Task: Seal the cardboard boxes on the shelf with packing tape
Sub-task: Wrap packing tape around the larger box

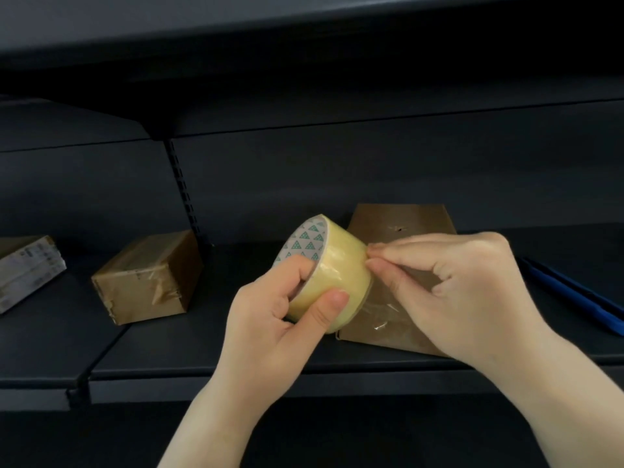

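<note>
The left hand (270, 309) grips the roll of packing tape (326, 271) above the dark shelf (202, 352), fingers through its core. The right hand (462, 282) pinches the tape's edge, just over a cardboard box (401, 224); another box (148, 275) sits left.

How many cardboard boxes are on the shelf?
3: one taped box left of the tape roll, one box behind the hands, and a printed box cut off at the left edge. More may be out of view.
</note>
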Demonstrator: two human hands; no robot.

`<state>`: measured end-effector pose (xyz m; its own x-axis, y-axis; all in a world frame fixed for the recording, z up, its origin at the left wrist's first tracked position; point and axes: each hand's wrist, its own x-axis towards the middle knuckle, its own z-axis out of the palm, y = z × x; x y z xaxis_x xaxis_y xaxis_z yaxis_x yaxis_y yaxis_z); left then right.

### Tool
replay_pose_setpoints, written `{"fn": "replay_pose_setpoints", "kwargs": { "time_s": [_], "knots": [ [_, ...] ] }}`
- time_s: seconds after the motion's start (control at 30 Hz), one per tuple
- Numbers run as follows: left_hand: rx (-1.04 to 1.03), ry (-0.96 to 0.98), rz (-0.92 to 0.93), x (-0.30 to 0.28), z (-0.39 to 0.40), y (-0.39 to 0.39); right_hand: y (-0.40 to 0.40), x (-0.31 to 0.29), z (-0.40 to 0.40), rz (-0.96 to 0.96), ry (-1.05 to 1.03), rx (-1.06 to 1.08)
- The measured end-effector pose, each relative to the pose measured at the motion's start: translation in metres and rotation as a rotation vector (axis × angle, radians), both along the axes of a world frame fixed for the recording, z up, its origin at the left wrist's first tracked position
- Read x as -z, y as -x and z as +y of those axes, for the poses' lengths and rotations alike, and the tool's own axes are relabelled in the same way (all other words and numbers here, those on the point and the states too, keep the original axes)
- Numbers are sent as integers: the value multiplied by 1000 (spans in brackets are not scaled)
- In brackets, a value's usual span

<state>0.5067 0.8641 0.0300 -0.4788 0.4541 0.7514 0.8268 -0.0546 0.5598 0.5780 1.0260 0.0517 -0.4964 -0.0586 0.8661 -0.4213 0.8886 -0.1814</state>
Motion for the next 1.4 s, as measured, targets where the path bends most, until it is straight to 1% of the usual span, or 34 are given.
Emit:
{"fn": "replay_pose_setpoints", "kwargs": {
  "time_s": [0.13, 0.23, 0.33, 0.5, 0.63, 0.8, 0.93, 1.17, 1.2, 1.23, 1.27, 1.33, 1.37, 1.4],
  "knots": [
    [6, 4, -19, 0, -3, 1, -1, 0, 0, -105, 52, -56],
    [-11, 5, -10, -1, -3, 0, 1, 2, 1, -90, 55, -46],
    [-18, 17, -15, 0, -3, -1, 1, 1, 1, -75, -12, -29],
    [-49, 11, -59, 1, 0, -1, 2, 4, -2, -73, -165, 81],
    [-68, 26, -75, 1, 0, 0, 9, 9, -2, -77, -180, 105],
    [-75, 17, -57, 1, -2, 2, 8, 0, 1, -97, -101, -6],
    [-127, 40, -35, 2, -1, 1, 9, -1, 0, -93, -151, -25],
    [-127, 39, -24, 6, 3, -4, 10, 5, 4, -140, -221, 51],
    [-124, 35, -24, 5, 3, -4, 9, 5, 4, -143, -193, 38],
    [-119, 20, -22, 3, 2, -4, 7, 2, 3, -157, -103, 4],
    [-113, -12, -10, 1, 1, -5, 5, -1, 1, -205, 70, -67],
    [-123, -103, 40, -2, 2, -5, 1, 0, -3, -333, 501, -246],
    [-138, -142, 66, -1, 4, -6, 0, 4, -7, -393, 647, -327],
    [-148, -160, 83, 0, 7, -7, 0, 7, -14, -428, 738, -396]
  ]
}}
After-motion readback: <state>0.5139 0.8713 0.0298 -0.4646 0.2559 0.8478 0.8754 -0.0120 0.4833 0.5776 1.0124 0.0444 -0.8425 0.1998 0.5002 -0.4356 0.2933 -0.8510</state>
